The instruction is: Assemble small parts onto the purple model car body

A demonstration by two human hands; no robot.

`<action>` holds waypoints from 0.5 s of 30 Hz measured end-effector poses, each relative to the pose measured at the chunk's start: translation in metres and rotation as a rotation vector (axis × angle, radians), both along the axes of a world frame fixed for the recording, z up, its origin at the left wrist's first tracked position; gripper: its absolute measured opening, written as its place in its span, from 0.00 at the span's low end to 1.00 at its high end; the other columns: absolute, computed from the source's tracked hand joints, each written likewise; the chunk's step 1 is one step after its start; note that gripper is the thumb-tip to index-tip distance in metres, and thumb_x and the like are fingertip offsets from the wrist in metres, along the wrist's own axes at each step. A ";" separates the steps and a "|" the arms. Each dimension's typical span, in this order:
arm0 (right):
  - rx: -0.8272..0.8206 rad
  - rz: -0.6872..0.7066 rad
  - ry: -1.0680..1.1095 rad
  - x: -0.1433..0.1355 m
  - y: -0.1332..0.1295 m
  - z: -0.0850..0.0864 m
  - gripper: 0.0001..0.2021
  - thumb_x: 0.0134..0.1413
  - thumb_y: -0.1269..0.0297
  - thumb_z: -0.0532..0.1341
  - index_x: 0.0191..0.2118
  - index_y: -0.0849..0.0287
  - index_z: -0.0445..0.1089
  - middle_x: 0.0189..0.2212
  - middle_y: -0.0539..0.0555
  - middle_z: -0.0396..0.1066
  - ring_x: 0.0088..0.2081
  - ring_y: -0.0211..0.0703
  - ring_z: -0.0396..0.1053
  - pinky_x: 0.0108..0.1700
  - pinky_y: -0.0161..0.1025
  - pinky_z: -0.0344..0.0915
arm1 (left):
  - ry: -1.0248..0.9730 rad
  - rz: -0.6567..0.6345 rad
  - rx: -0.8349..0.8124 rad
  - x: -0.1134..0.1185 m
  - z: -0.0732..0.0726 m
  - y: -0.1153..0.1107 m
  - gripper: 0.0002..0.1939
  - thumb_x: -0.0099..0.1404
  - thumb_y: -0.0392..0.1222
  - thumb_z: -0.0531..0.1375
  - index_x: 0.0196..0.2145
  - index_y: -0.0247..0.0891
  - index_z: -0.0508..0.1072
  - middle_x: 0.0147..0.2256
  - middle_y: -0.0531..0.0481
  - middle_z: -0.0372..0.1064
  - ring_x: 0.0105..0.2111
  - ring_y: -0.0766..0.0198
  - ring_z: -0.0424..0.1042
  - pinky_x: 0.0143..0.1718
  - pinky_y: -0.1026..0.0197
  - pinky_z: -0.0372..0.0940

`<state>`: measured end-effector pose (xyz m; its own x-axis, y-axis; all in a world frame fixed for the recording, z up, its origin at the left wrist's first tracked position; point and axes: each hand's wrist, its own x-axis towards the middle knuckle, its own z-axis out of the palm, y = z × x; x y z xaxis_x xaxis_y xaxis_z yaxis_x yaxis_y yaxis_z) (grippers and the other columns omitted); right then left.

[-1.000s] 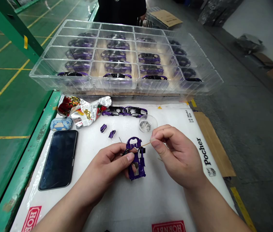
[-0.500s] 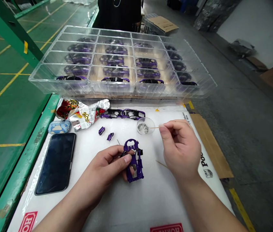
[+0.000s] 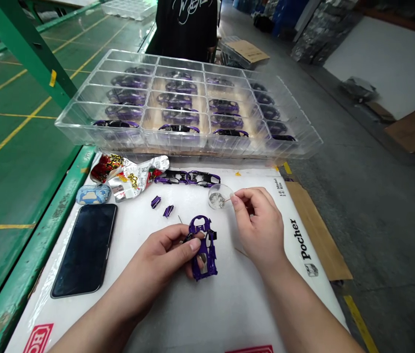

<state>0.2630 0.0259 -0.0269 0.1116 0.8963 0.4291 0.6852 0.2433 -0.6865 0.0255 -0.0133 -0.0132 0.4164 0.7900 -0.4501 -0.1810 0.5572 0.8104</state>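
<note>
1. Holding the purple car body (image 3: pixel 203 245) near the middle of the white foam sheet (image 3: pixel 229 304), the left hand (image 3: pixel 163 260) has thumb and fingers closed on the shell's left flank, its underside turned up.
2. The right hand (image 3: pixel 259 225) pinches a thin stick (image 3: pixel 227 200) between thumb and forefinger; its tip reaches into the small clear dish (image 3: pixel 218 196), which stands just beyond the shell, toward the sheet's far edge.
3. Judgement: the stick should pick up only a small load from the dish, and the shell should be kept level and steady so that the tip can be placed exactly.
4. The shell is glossy moulded plastic with open window cut-outs and black inserts. The dish is shallow, round and transparent, with pale contents that cannot be identified.
5. Two small purple parts (image 3: pixel 161 206) lie left of the dish; a purple-and-black frame piece (image 3: pixel 189 177) lies at the far edge.
6. A dark phone (image 3: pixel 86 250), a blue case (image 3: pixel 93 194) and a crinkled foil wrapper (image 3: pixel 128 174) occupy the left side.
7. A clear compartment tray (image 3: pixel 189 105) of further purple shells stands beyond the sheet.
</note>
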 end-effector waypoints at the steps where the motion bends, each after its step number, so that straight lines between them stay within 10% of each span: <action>1: -0.002 -0.001 -0.001 0.000 0.000 0.000 0.05 0.76 0.67 0.67 0.43 0.54 0.77 0.41 0.51 0.77 0.39 0.45 0.75 0.42 0.42 0.73 | 0.001 -0.002 0.001 0.000 0.000 0.000 0.20 0.73 0.58 0.76 0.43 0.36 0.84 0.36 0.46 0.84 0.33 0.63 0.75 0.38 0.62 0.68; 15: -0.036 -0.001 -0.006 0.000 0.002 -0.002 0.05 0.76 0.65 0.66 0.43 0.53 0.78 0.41 0.52 0.78 0.40 0.46 0.76 0.42 0.43 0.73 | 0.007 -0.005 0.005 0.000 0.000 0.001 0.21 0.72 0.59 0.75 0.42 0.37 0.84 0.35 0.46 0.83 0.32 0.62 0.75 0.37 0.61 0.69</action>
<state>0.2635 0.0283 -0.0285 0.1100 0.9111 0.3972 0.6895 0.2178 -0.6907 0.0259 -0.0120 -0.0133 0.4176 0.7902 -0.4486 -0.1725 0.5537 0.8147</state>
